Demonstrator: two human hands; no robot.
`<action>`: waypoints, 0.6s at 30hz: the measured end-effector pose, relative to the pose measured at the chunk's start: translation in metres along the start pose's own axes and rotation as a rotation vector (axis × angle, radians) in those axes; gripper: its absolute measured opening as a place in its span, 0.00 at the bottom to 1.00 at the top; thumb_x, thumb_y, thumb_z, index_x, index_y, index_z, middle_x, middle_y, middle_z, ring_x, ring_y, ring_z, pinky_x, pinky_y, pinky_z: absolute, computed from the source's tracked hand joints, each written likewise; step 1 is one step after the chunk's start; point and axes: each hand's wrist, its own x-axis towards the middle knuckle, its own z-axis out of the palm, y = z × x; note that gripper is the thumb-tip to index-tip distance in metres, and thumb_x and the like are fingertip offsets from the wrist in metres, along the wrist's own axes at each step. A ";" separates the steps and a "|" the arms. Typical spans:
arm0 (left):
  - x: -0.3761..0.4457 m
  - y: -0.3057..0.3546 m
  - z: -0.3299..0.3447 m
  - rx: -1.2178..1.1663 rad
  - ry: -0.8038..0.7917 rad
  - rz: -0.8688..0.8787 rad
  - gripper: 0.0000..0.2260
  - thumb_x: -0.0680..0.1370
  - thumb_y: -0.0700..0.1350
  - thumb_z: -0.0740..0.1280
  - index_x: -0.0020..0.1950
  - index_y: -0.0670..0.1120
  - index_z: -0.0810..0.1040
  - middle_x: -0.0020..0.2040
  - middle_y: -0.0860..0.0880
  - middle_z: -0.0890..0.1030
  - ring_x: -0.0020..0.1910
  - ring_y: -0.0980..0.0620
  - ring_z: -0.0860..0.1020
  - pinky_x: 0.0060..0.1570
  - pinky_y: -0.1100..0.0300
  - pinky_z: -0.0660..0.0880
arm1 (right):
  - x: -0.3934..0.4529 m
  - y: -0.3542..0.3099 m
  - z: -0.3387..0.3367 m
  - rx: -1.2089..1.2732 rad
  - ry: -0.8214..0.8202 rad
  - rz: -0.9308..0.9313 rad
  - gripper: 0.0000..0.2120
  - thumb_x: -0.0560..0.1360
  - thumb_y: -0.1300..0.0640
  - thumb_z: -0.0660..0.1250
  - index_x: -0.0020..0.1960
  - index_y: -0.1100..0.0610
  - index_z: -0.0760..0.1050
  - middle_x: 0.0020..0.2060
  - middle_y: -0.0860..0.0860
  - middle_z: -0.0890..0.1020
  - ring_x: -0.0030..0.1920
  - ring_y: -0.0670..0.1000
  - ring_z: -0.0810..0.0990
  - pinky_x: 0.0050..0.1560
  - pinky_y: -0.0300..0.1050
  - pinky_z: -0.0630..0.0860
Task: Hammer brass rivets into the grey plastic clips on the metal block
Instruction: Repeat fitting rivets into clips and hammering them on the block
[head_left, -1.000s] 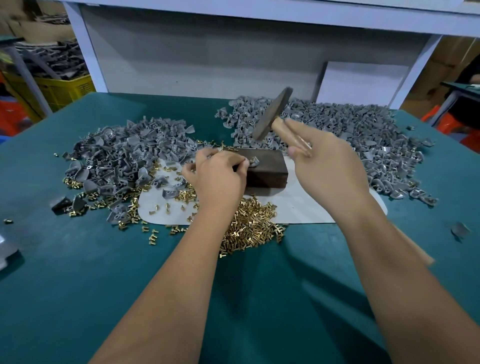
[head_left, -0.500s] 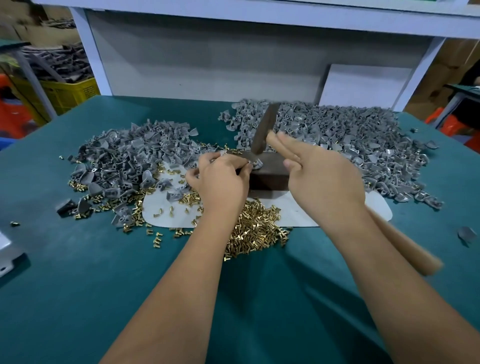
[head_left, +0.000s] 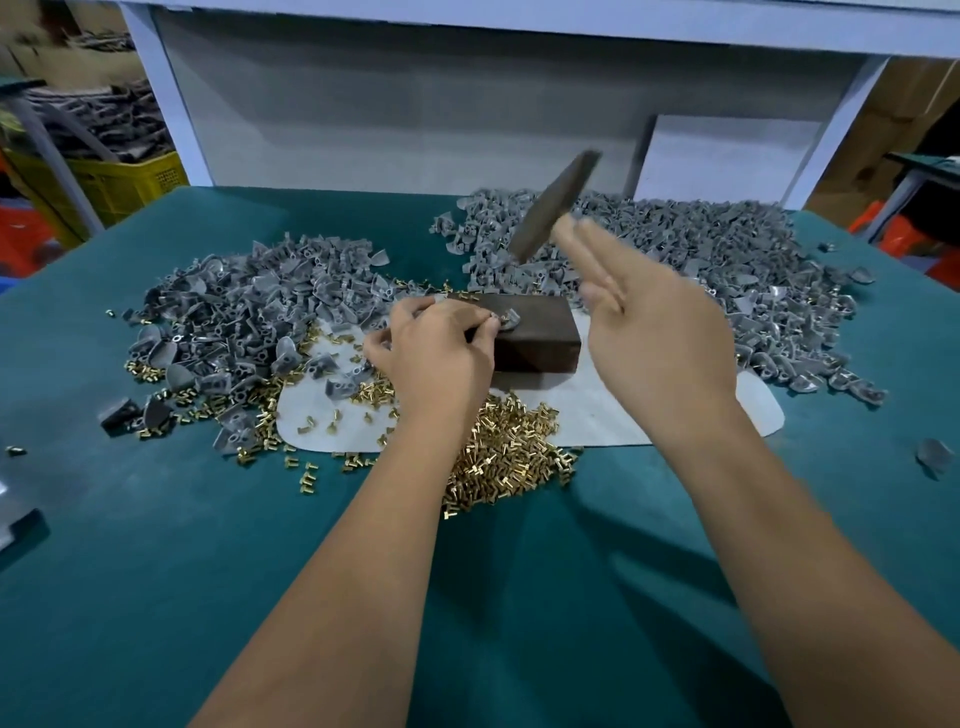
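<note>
Mid-strike step: the left hand (head_left: 436, 353) pinched a grey clip (head_left: 508, 321) on the metal block (head_left: 535, 332) at desk centre, the right hand (head_left: 660, 332) gripped the raised hammer (head_left: 553, 205), judged to need a square downward blow on the rivet

We're in a small assembly workshop, piecework by the look of it. A green-covered surface (head_left: 156, 545) carries bulk stock: a heap of grey plastic clips (head_left: 249, 312) left of the left hand (head_left: 436, 353), another heap (head_left: 727, 260) beyond the right hand (head_left: 660, 338), loose brass rivets (head_left: 509, 457) under the left wrist. Far left, a yellow crate (head_left: 119, 182) sits full of parts.
</note>
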 end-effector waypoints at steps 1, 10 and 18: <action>0.001 -0.001 0.000 -0.007 -0.012 -0.006 0.04 0.77 0.53 0.70 0.47 0.57 0.85 0.49 0.64 0.81 0.65 0.52 0.66 0.58 0.50 0.52 | 0.004 0.003 0.001 0.045 0.058 0.025 0.23 0.80 0.54 0.60 0.71 0.36 0.64 0.61 0.40 0.78 0.49 0.50 0.81 0.35 0.41 0.68; 0.006 -0.001 -0.001 -0.048 -0.106 -0.047 0.07 0.79 0.53 0.67 0.49 0.58 0.86 0.55 0.66 0.80 0.65 0.55 0.62 0.56 0.53 0.50 | 0.012 0.059 0.028 -0.034 -0.144 0.354 0.09 0.78 0.57 0.58 0.57 0.51 0.71 0.38 0.51 0.75 0.39 0.59 0.72 0.33 0.47 0.63; 0.006 -0.002 -0.004 -0.087 -0.132 -0.050 0.08 0.79 0.53 0.66 0.48 0.58 0.85 0.55 0.65 0.80 0.66 0.56 0.62 0.62 0.48 0.52 | 0.006 0.066 0.036 -0.233 -0.233 0.348 0.08 0.76 0.57 0.58 0.47 0.56 0.76 0.35 0.54 0.76 0.37 0.59 0.71 0.32 0.43 0.63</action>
